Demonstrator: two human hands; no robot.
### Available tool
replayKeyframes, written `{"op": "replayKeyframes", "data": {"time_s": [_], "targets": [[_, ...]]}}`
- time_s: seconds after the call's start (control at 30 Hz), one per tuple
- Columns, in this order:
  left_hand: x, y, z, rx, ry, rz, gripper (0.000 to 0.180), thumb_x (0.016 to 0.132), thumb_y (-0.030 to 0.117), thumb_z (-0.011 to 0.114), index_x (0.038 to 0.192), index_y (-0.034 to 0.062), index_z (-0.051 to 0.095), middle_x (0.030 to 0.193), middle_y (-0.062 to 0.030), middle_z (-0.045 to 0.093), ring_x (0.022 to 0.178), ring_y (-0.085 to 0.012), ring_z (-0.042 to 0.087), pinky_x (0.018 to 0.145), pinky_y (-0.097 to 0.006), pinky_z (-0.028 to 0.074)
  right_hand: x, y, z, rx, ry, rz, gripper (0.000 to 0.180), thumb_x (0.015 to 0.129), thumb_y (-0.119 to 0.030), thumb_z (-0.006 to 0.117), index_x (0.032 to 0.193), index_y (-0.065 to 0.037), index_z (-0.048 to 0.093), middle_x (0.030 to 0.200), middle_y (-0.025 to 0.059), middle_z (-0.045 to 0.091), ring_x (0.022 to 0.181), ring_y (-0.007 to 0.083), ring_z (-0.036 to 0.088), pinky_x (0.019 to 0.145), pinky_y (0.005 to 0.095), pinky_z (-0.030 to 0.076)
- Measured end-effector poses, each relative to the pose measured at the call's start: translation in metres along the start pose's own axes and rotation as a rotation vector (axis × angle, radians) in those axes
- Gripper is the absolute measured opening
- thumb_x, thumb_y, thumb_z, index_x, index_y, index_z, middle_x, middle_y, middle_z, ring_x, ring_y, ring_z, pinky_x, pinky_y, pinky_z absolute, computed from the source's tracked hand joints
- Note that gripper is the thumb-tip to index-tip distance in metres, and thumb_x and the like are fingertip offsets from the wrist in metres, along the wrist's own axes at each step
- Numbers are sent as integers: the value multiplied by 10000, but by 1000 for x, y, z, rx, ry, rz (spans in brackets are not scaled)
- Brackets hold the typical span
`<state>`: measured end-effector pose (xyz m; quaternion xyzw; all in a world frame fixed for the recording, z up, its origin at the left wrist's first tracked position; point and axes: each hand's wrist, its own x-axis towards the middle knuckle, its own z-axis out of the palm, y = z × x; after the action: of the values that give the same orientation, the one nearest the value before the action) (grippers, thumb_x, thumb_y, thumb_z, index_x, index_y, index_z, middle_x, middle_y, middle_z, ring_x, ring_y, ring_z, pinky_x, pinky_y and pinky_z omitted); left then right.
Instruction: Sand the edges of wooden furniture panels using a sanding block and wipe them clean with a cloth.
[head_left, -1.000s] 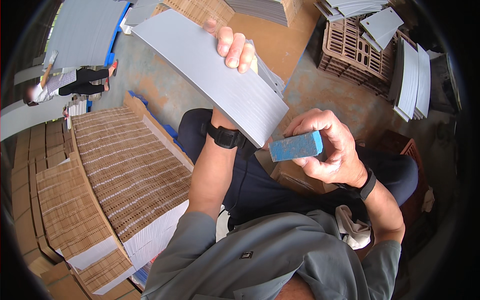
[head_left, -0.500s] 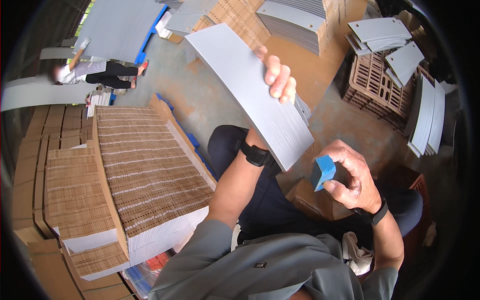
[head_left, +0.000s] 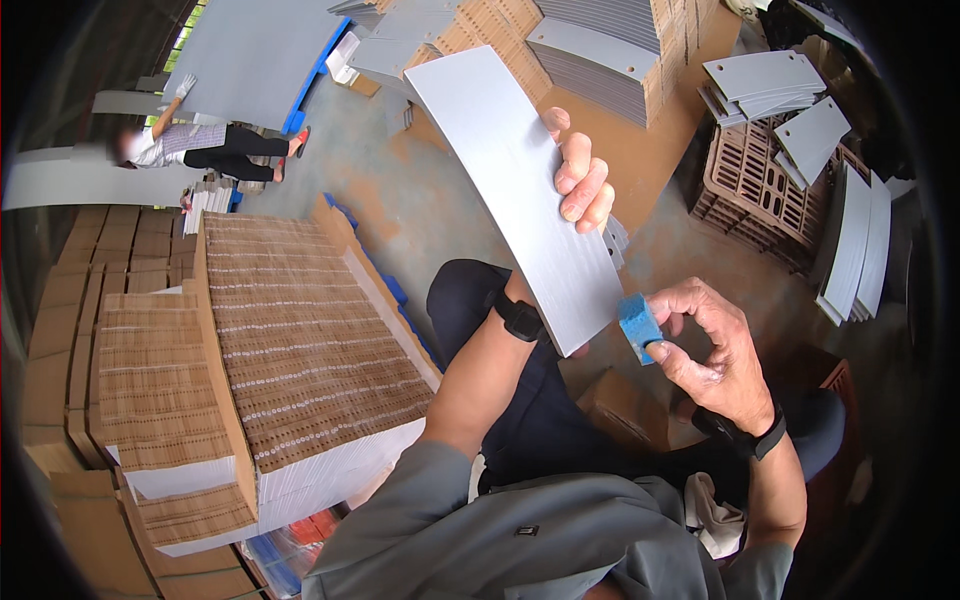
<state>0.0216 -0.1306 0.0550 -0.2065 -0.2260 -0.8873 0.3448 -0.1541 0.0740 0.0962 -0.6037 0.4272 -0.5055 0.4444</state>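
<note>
My left hand (head_left: 580,185) grips a long flat grey panel (head_left: 515,180) from behind, its fingers curled over the right edge. The panel is tilted, with its smooth face toward me and its lower end close to my right hand. Between the thumb and fingers of my right hand (head_left: 715,350) is a small blue sponge block (head_left: 638,328). The sponge is right beside the panel's lower right corner; whether they touch I cannot tell. My left palm and thumb are hidden behind the panel.
Tall stacks of brown-and-white sheets (head_left: 310,330) stand at the left. A brown plastic crate (head_left: 755,175) with loose grey panels (head_left: 765,80) is at the right. More panels (head_left: 590,60) are piled at the back. Far left, a person (head_left: 200,145) in white gloves touches a large grey sheet (head_left: 255,55).
The sponge has turned and come nearer the panel's lower corner. The panel has shifted slightly right in the view and stands a little steeper.
</note>
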Motion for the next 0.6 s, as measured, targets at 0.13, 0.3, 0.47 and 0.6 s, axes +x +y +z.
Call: {"op": "replayKeyframes", "data": {"time_s": [0.13,0.3,0.47,0.6], "targets": [[5,-5,3,68,-7,-8,461,1111,370,395,1412,26,449,852,-90,518,721,-215,562,594,-347,500,-2,5,3,-28,43,36,238,855,-76,725,1077,-41,651,1020,70,731,828,194,573,769,334,482],[0,-6,11,43,66,10,382,1128,333,358,1375,55,446,876,-83,544,748,-208,579,632,-343,530,1,3,5,-39,22,21,240,903,-111,752,1111,-37,658,1046,53,745,796,192,565,754,325,473],[8,-4,7,118,13,-41,340,1132,336,342,1309,76,469,855,-50,524,719,-168,537,626,-317,504,-2,13,9,-34,6,29,263,870,-97,792,1106,-53,684,1049,67,706,820,182,593,710,315,487],[7,-10,15,139,58,-29,324,1131,349,340,1269,88,473,844,-42,512,706,-163,523,627,-313,500,-4,11,13,-31,-10,31,265,871,-107,798,1106,-64,684,1025,58,694,829,182,607,699,313,492]]}}
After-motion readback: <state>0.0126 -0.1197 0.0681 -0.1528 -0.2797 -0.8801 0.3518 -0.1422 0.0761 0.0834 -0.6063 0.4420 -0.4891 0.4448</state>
